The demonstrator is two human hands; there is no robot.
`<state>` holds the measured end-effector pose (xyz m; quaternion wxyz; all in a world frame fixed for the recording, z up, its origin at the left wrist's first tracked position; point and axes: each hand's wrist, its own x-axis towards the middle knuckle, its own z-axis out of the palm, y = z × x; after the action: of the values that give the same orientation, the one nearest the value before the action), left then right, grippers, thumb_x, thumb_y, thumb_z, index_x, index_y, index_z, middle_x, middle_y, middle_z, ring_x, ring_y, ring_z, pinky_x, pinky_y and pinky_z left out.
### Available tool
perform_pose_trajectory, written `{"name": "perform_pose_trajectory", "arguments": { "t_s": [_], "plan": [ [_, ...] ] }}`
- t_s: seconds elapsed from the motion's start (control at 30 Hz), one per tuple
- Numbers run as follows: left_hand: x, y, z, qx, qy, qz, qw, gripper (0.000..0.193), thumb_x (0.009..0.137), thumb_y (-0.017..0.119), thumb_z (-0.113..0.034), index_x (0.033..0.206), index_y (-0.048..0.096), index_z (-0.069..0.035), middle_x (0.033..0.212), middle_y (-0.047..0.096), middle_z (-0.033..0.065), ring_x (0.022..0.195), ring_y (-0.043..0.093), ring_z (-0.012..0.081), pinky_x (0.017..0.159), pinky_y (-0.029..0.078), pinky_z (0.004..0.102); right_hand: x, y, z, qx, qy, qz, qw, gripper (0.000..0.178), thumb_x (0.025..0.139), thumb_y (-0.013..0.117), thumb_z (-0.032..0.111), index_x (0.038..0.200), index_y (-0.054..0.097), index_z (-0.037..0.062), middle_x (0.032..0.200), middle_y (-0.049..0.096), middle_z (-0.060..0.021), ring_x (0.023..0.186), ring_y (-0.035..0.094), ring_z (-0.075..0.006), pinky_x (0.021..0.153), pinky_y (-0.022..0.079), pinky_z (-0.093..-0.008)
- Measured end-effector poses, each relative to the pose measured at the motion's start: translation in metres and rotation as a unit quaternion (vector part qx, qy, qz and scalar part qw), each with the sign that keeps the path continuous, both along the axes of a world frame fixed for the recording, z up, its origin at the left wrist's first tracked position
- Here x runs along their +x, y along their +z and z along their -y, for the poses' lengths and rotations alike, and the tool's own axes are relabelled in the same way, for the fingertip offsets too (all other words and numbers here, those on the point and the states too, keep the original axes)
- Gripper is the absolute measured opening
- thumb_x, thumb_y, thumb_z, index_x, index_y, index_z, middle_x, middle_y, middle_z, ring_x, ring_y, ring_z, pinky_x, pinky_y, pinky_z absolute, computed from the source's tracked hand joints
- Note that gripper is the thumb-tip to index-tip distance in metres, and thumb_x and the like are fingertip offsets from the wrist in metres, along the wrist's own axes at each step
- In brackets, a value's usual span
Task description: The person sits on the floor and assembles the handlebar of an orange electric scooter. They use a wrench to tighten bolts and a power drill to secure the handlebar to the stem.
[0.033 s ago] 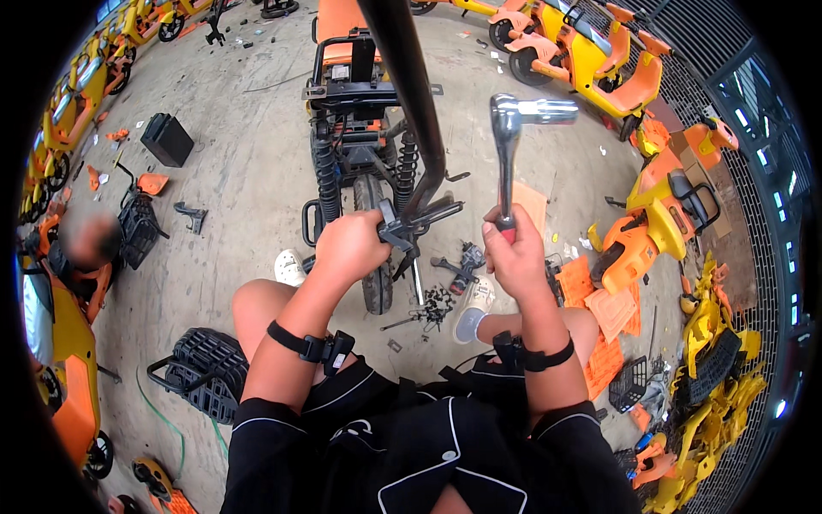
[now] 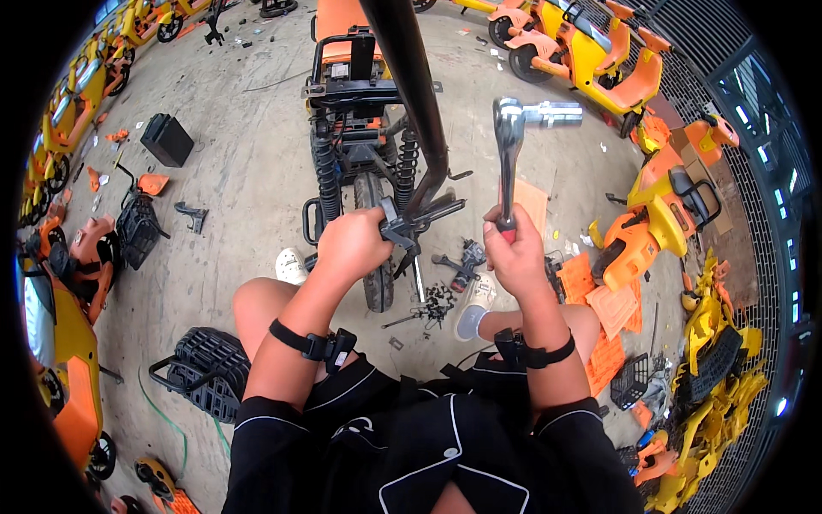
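Note:
A thick, bent black metal tube [image 2: 421,103] rises in front of me toward the top of the view, with a bracket [image 2: 404,230] at its lower end. My left hand [image 2: 353,246] is closed around the left side of that bracket; its fingertips are partly hidden. My right hand [image 2: 517,254] grips a ratchet wrench [image 2: 509,146] by its handle, head up. A long shiny socket [image 2: 556,114] on the head points right, apart from the tube. Behind the bracket stands a stripped scooter [image 2: 351,146], its wheel [image 2: 377,283] toward me.
Between my feet lie a power tool [image 2: 467,264] and a pile of small dark bolts [image 2: 435,301]. A black basket [image 2: 205,374] sits at left, a black box [image 2: 166,140] farther off. Orange panels [image 2: 612,313] and yellow body parts [image 2: 719,385] lie at right, below parked scooters [image 2: 591,60].
The ratchet wrench has shifted slightly to the right and down in the view. Both hands keep their holds.

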<state>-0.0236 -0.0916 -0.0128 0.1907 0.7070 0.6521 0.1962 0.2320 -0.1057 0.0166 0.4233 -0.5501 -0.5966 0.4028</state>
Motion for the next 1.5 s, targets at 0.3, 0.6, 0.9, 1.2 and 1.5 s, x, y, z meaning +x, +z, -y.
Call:
{"name": "perform_pose_trajectory", "arguments": {
  "t_s": [0.3,0.6,0.9,1.2,1.5],
  "plan": [
    [0.021,-0.021,0.013,-0.013,-0.078,-0.062,0.995,0.025,0.078,0.068,-0.021,0.096,0.07,-0.005,0.095,0.071,0.0155,0.088,0.07,0.0367,0.077,0.057,0.0456,0.065,-0.083,0.022,-0.219,-0.082,0.015,0.972,0.01,0.088,0.057,0.013,0.091,0.054,0.0045,0.061,0.051,-0.0022,0.044,0.048,-0.0124,0.04,0.04,-0.0294],
    [0.029,-0.011,0.013,-0.024,-0.053,-0.032,0.998,0.025,0.071,0.069,-0.019,0.091,0.07,-0.005,0.089,0.07,0.0186,0.085,0.067,0.0396,0.076,0.055,0.0481,0.037,0.025,0.019,-0.072,-0.062,-0.091,0.991,0.012,0.09,0.062,0.011,0.096,0.054,0.0041,0.063,0.05,-0.0005,0.046,0.047,-0.0086,0.042,0.038,-0.0262],
    [0.029,-0.017,0.01,-0.012,-0.053,-0.048,0.997,0.023,0.075,0.068,-0.021,0.093,0.069,-0.006,0.095,0.071,0.0186,0.088,0.068,0.0388,0.077,0.056,0.0479,0.057,-0.141,0.038,-0.09,-0.065,0.115,0.987,0.016,0.089,0.06,0.017,0.098,0.058,0.0037,0.066,0.054,-0.0053,0.047,0.051,-0.0125,0.042,0.043,-0.0294],
    [0.029,-0.025,0.01,-0.061,-0.023,0.077,0.995,0.026,0.074,0.072,-0.019,0.092,0.069,0.0,0.079,0.07,0.021,0.075,0.069,0.0368,0.07,0.053,0.044,0.087,-0.094,0.025,-0.176,-0.18,-0.119,0.961,0.009,0.091,0.056,0.012,0.093,0.051,0.005,0.062,0.051,-0.0026,0.044,0.048,-0.0125,0.037,0.041,-0.029],
    [0.022,-0.021,0.005,-0.243,0.069,0.46,0.851,0.01,0.083,0.067,-0.009,0.082,0.06,-0.002,0.059,0.053,0.0022,0.044,0.049,0.0132,0.041,0.04,0.0291,0.108,-0.067,0.03,-0.06,-0.255,-0.171,0.95,0.009,0.09,0.057,0.009,0.097,0.053,0.0055,0.062,0.05,-0.002,0.044,0.049,-0.0106,0.037,0.042,-0.0272]
  ]
}}
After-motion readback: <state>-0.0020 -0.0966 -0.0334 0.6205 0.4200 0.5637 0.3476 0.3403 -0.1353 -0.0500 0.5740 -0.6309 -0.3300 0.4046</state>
